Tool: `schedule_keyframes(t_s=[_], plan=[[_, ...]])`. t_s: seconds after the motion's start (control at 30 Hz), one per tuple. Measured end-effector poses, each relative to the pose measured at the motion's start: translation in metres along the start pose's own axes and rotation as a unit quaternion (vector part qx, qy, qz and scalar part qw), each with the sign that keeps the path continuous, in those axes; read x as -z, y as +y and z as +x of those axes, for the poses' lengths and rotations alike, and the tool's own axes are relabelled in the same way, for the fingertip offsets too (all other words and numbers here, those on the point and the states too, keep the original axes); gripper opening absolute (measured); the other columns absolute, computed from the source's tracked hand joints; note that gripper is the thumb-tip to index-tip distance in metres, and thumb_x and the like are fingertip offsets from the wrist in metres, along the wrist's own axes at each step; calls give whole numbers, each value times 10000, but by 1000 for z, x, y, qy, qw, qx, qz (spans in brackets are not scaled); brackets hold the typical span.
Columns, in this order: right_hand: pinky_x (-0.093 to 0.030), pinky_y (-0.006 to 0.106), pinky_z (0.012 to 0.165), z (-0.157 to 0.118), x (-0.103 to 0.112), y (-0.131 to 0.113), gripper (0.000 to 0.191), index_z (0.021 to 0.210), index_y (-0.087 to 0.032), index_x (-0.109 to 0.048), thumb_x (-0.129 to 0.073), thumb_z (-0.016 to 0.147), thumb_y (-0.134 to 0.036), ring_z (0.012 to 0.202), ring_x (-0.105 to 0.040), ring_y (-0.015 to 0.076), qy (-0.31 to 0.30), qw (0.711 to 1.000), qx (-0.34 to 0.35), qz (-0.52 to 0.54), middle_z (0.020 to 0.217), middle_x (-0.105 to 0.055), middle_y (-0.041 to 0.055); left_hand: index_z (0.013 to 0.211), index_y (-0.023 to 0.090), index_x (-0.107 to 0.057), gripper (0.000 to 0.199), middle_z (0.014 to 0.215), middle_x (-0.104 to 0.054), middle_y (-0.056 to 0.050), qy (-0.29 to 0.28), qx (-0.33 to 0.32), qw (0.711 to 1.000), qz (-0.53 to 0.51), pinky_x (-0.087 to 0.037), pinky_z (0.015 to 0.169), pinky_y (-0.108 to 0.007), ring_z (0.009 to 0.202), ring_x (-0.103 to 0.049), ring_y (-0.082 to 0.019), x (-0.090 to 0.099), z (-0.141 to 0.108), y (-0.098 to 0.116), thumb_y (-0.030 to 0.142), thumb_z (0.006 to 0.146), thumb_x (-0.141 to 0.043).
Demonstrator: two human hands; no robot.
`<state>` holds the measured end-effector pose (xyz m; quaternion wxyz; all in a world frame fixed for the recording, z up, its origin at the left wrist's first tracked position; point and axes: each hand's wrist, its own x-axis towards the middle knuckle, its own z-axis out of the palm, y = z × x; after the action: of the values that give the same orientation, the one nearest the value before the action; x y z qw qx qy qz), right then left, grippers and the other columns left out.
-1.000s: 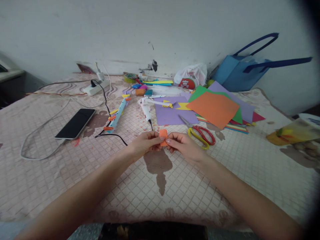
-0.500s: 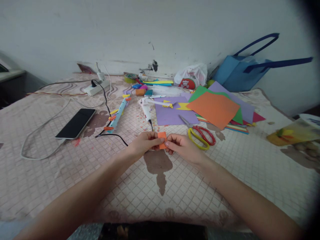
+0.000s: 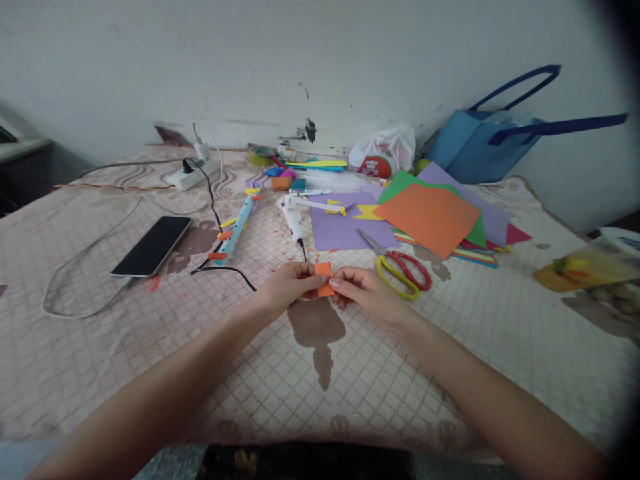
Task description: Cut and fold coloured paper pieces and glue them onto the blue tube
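Observation:
A small piece of orange paper (image 3: 325, 269) is held upright between my two hands, above the middle of the table. My left hand (image 3: 294, 283) pinches its left side between thumb and fingers. On the right side, the thumb and curled fingers of my right hand (image 3: 357, 288) grip it too. Scissors with yellow and red handles (image 3: 404, 275) lie just to the right of my right hand. Beyond my hands is a white glue gun (image 3: 291, 222), its cord running down toward them.
Coloured sheets (image 3: 429, 219) are stacked at the right, near a blue bag (image 3: 463, 147) and a plastic cup (image 3: 587, 263). A phone (image 3: 153, 247) on a cable, a light blue strip with coloured pieces (image 3: 240, 227) and a power strip (image 3: 193, 175) lie left.
My right thumb has shifted slightly up and left on the orange paper. Otherwise both hands and the things on the table look the same.

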<state>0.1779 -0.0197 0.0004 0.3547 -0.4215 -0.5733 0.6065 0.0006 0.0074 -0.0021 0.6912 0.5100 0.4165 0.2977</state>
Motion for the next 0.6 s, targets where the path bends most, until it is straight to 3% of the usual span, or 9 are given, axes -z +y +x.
schedule_keyframes(t_s=[0.6], plan=[[-401,248,549,0,-1,1,205,699,-178,-536,-612,796,-341,564,-484,88,0,1000,-7,-24,626,-528,-31,702,140,-604,325,638,-585,-10,-9,-7,1000,-18,-428,664,-264,641,-554,-115,-1,0,0,435,641,-728]])
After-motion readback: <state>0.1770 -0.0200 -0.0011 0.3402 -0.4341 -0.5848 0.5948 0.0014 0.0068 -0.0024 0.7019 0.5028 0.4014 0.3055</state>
